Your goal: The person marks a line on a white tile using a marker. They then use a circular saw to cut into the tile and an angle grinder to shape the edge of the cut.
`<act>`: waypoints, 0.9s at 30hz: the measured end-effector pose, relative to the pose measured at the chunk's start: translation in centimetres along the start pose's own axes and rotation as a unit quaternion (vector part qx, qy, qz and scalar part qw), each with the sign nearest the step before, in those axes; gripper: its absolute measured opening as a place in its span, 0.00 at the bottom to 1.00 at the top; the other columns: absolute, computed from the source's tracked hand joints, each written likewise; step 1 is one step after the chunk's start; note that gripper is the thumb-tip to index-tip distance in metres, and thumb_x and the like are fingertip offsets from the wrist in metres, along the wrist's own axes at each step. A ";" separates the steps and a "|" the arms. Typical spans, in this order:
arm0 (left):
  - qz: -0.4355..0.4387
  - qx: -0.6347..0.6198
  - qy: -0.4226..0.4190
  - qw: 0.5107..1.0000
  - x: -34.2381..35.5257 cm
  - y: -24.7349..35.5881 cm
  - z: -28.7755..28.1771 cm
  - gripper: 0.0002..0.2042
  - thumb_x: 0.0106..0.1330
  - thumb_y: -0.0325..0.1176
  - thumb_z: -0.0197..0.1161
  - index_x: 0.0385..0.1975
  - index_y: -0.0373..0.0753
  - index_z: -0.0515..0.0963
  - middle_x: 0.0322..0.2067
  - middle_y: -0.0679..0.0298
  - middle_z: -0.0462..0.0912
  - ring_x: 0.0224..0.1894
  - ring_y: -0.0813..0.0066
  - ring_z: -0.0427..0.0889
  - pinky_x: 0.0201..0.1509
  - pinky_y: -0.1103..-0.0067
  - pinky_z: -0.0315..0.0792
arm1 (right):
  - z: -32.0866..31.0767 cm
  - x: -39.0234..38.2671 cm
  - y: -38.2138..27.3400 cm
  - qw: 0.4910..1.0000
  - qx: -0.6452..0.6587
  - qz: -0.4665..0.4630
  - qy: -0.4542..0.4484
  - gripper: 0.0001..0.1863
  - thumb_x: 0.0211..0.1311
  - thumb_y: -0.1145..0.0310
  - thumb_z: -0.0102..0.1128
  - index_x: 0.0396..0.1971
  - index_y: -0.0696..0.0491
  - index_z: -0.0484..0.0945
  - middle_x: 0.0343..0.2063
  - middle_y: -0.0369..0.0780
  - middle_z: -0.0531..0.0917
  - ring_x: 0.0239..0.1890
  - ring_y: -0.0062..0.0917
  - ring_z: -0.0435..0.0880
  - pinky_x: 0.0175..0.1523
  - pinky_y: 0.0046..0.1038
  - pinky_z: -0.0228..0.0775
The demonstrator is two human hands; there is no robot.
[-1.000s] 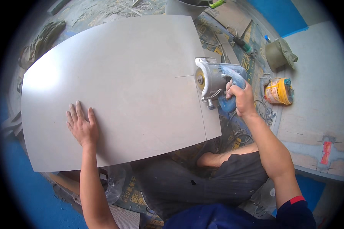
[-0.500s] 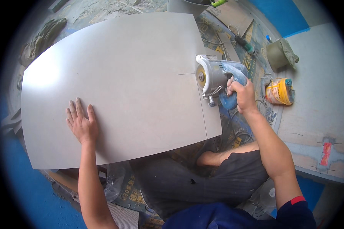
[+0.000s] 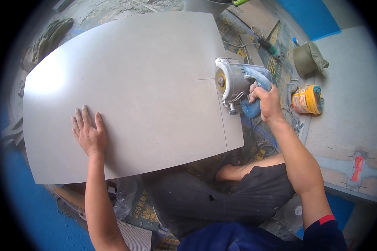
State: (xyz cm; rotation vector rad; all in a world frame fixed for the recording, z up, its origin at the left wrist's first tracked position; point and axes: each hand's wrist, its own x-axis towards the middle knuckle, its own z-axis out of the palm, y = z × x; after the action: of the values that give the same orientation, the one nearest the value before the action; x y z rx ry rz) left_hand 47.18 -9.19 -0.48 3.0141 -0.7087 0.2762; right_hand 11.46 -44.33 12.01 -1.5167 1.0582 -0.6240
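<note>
A large pale grey tile [image 3: 155, 100] lies across the space before me, above my lap. My left hand [image 3: 89, 133] rests flat on its left part, fingers spread. Near the tile's right edge, my right hand [image 3: 265, 100] grips the blue handle of a tile-cutting saw [image 3: 235, 83], whose silver guard and yellowish round blade face left. The saw stands over a thin dark line [image 3: 223, 121] that runs down to the tile's near edge. A short cross line [image 3: 203, 79] meets the saw from the left. Whether the blade is spinning, I cannot tell.
To the right stand a yellow bucket [image 3: 306, 100] and an olive cloth-like bundle [image 3: 310, 57]. A green power tool [image 3: 269, 47] with a cable lies beyond the saw. A grey bucket [image 3: 205, 6] is at the far edge. My bare foot [image 3: 228, 172] is just below the tile's near right corner.
Almost nothing differs. The view has shifted very slightly; both hands and the saw keep their places on the tile.
</note>
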 end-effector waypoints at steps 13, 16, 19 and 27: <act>0.005 -0.007 0.007 1.000 0.2 -0.2 0.4 0.31 0.76 0.59 0.46 0.74 0.53 0.63 0.75 0.60 0.59 0.78 0.56 0.52 0.80 0.60 0.45 | 0.1 0.1 0.0 1.000 0.010 0.010 0.001 0.03 0.51 0.77 0.54 0.27 0.57 0.74 0.24 0.38 0.77 0.23 0.21 0.74 0.33 0.25 0.68; 0.004 -0.005 0.006 1.000 0.3 -0.2 0.6 0.31 0.75 0.59 0.46 0.74 0.52 0.63 0.75 0.60 0.59 0.78 0.56 0.52 0.80 0.61 0.45 | -0.2 0.2 0.2 1.000 0.005 0.014 -0.005 0.03 0.51 0.77 0.54 0.28 0.57 0.74 0.25 0.38 0.78 0.23 0.21 0.74 0.33 0.25 0.69; 0.002 -0.002 0.003 1.000 0.4 -0.1 0.5 0.31 0.76 0.59 0.45 0.74 0.52 0.63 0.76 0.61 0.58 0.78 0.56 0.51 0.80 0.61 0.45 | -0.4 0.2 0.2 1.000 0.001 0.016 -0.007 0.03 0.51 0.77 0.54 0.28 0.57 0.74 0.25 0.38 0.78 0.23 0.21 0.74 0.33 0.25 0.69; 0.000 -0.002 0.008 1.000 0.4 -0.2 0.5 0.31 0.76 0.59 0.45 0.74 0.53 0.62 0.75 0.61 0.59 0.78 0.57 0.52 0.80 0.61 0.45 | -0.3 0.2 0.0 1.000 0.005 0.021 -0.015 0.04 0.52 0.77 0.54 0.29 0.57 0.74 0.25 0.37 0.77 0.23 0.20 0.74 0.32 0.24 0.69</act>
State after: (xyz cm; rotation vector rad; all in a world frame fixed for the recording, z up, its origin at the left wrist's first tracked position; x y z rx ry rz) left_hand 47.71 -9.26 -0.93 3.0039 -0.7086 0.2966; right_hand 11.31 -44.61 12.00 -1.4875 1.0585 -0.5750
